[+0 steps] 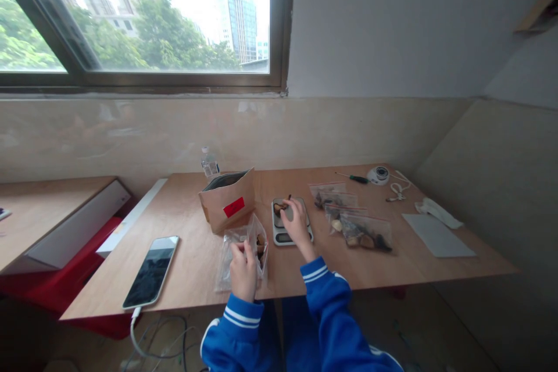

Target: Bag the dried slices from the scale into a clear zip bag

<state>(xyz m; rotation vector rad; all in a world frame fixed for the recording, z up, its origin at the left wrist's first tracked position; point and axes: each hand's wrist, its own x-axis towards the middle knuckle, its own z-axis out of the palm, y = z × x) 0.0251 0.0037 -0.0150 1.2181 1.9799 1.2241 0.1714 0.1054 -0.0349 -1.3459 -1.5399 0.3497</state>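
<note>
Possibly right hand (296, 224), grip unclear, nudges dried piece (278, 209) off scale (284, 231) beneath; left hand (243, 273) pinches plastic bag (224, 270), tilting risks spill.

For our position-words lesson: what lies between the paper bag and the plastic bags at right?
The scale, the right hand over it, in the head view.

Scale (288, 229) partly hidden behind right grip (297, 224); display (284, 238) unreadable; window (174, 29) cut off.
</note>
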